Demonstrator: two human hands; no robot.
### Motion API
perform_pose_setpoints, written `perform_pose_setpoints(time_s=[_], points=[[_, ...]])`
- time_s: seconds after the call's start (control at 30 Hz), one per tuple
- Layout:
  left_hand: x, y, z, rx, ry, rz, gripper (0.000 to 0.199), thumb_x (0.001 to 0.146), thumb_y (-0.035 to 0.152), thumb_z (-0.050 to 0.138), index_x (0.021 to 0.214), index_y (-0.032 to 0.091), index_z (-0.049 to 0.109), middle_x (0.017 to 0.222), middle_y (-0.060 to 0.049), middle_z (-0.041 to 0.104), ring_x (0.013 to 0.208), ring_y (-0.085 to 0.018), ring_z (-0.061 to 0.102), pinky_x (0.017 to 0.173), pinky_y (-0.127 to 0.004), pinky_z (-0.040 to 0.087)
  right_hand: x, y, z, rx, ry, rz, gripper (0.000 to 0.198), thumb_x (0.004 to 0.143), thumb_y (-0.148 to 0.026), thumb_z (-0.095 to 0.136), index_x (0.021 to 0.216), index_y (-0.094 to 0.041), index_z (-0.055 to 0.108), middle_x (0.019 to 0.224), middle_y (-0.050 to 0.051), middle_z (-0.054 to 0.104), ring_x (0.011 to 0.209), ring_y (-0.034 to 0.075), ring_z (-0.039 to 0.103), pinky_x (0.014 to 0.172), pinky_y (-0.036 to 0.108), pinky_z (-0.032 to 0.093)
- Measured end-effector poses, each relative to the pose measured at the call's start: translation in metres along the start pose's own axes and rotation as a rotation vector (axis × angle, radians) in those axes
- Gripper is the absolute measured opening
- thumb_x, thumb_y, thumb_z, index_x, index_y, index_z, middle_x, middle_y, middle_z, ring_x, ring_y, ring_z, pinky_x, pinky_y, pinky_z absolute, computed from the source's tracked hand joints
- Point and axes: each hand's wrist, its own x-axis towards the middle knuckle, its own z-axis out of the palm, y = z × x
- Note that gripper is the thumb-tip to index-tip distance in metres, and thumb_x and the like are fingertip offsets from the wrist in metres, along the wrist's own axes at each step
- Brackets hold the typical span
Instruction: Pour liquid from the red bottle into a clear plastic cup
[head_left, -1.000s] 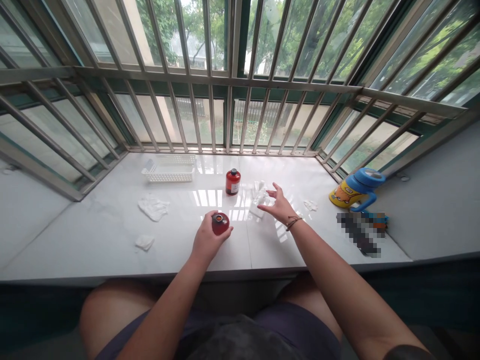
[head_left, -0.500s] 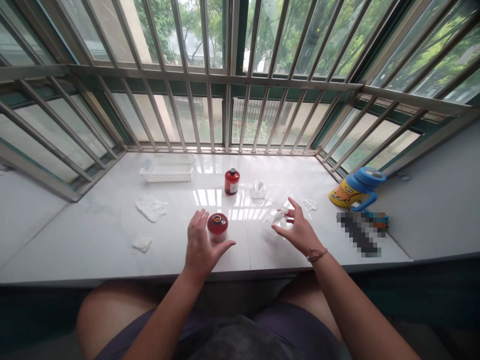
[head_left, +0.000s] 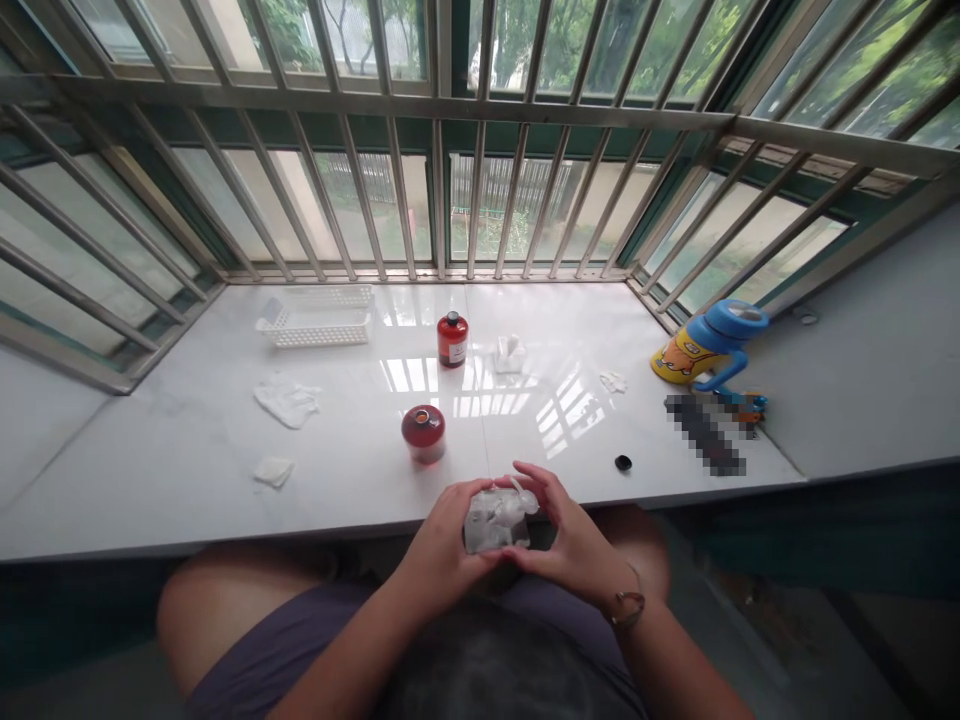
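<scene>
Holding a small clear plastic packet with white contents point(head_left: 495, 517) between both hands, the person sits at the near edge of the white glossy stone worktop point(head_left: 187, 480), packet over the lap just below the worktop's front edge. Left hand point(head_left: 442, 545): fingers curled closed on the packet's left side, thumb on top. Right hand point(head_left: 570, 540): fingers closed on the packet's right side and top edge, fingertips pinching at the upper corner; a thin bracelet sits at that wrist. What the white contents are cannot be told. On the worktop, just beyond the hands and slightly left, stands an open round red-brown glass bottle point(head_left: 424, 433), mouth uncapped, untouched. Farther back, a second red-brown bottle with a black cap and white label point(head_left: 452, 340) stands upright, with a small white wad of tissue point(head_left: 510, 353) just beside it on the right. A small black cap point(head_left: 622, 462) lies on its own to the right of the hands, near the front edge. A white slotted plastic basket point(head_left: 315, 318) sits at the back left; a crumpled white cloth point(head_left: 286, 402) and a small white pad point(head_left: 272, 471) lie in front of it, well apart from the hands. A blue-lidded yellow cartoon-print mug point(head_left: 709, 350) lies tilted at the far right.
</scene>
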Motion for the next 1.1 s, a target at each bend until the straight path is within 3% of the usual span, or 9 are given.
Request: perform_pose_setpoints(time_s=[0.1,0.27,0.43,0.57,0.63,0.73,0.8,0.93,1.1], points=[[-0.004,-0.002,0.001,-0.006,0.084,-0.111,0.07,0.077,0.025,0.091,0.141,0.026,0.061,0.142,-0.011,0.068,0.134,-0.033,0.065,0.117,-0.051,0.052,-0.002,0.003,0.005,0.071,0.04,-0.041,0.097,0.081,-0.032,0.095,0.16,-0.036,0.038,0.164,0.013,0.053,0.157,0.033,0.045,0.134,0.06,0.028],[-0.01,-0.011,0.004,-0.001,0.161,-0.16,0.071,0.073,0.027,0.093,0.137,0.027,0.063,0.138,-0.01,0.07,0.131,-0.032,0.067,0.114,-0.05,0.053,-0.007,0.011,0.013,0.247,0.028,-0.024,0.085,0.096,-0.038,0.08,0.164,-0.038,0.03,0.157,0.013,0.059,0.161,0.031,0.04,0.134,0.064,0.025],[-0.015,-0.016,0.0,-0.002,0.173,-0.188,0.072,0.074,0.029,0.093,0.139,0.026,0.062,0.142,-0.01,0.068,0.134,-0.032,0.065,0.116,-0.05,0.051,-0.008,0.019,0.018,0.27,0.105,-0.041,0.06,0.103,-0.041,0.068,0.156,-0.036,0.039,0.126,0.009,0.068,0.149,0.029,0.053,0.132,0.061,0.029],[-0.017,-0.016,-0.002,0.014,0.149,-0.163,0.07,0.076,0.027,0.092,0.139,0.027,0.061,0.14,-0.01,0.069,0.132,-0.032,0.065,0.116,-0.051,0.051,-0.006,0.02,0.023,0.285,0.047,-0.054,0.069,0.102,-0.04,0.067,0.16,-0.036,0.03,0.155,0.013,0.057,0.159,0.03,0.04,0.134,0.063,0.022],[-0.018,-0.016,-0.002,0.01,0.16,-0.159,0.068,0.077,0.027,0.091,0.139,0.027,0.061,0.139,-0.01,0.069,0.131,-0.032,0.066,0.115,-0.051,0.052,-0.005,0.019,0.025,0.272,0.011,-0.039,0.073,0.101,-0.038,0.066,0.163,-0.035,0.026,0.155,0.013,0.058,0.162,0.03,0.036,0.133,0.065,0.022],[-0.019,-0.017,-0.001,0.006,0.194,-0.168,0.069,0.076,0.027,0.092,0.138,0.027,0.061,0.139,-0.01,0.069,0.13,-0.032,0.067,0.113,-0.051,0.053,-0.004,0.018,0.029,0.222,0.077,-0.033,0.066,0.099,-0.032,0.066,0.156,-0.034,0.033,0.133,0.01,0.066,0.153,0.029,0.049,0.132,0.061,0.029],[-0.019,-0.017,-0.002,0.01,0.208,-0.162,0.069,0.075,0.027,0.092,0.138,0.027,0.062,0.139,-0.01,0.069,0.13,-0.031,0.068,0.113,-0.051,0.054,-0.003,0.017,0.03,0.201,0.108,-0.042,0.064,0.098,-0.028,0.066,0.153,-0.035,0.035,0.135,0.01,0.065,0.148,0.028,0.053,0.132,0.059,0.03],[-0.019,-0.017,-0.003,0.026,0.202,-0.145,0.068,0.075,0.026,0.092,0.136,0.027,0.063,0.137,-0.009,0.071,0.129,-0.031,0.069,0.112,-0.049,0.055,-0.002,0.014,0.032,0.193,0.023,-0.03,0.075,0.096,-0.023,0.064,0.16,-0.037,0.027,0.154,0.011,0.057,0.16,0.027,0.039,0.134,0.059,0.025],[-0.02,-0.017,-0.002,0.026,0.18,-0.154,0.07,0.075,0.024,0.092,0.137,0.027,0.062,0.138,-0.009,0.07,0.129,-0.031,0.068,0.113,-0.049,0.054,-0.001,0.017,0.035,0.204,0.115,-0.038,0.06,0.093,-0.022,0.066,0.145,-0.035,0.038,0.131,0.007,0.064,0.14,0.025,0.059,0.128,0.054,0.037]])
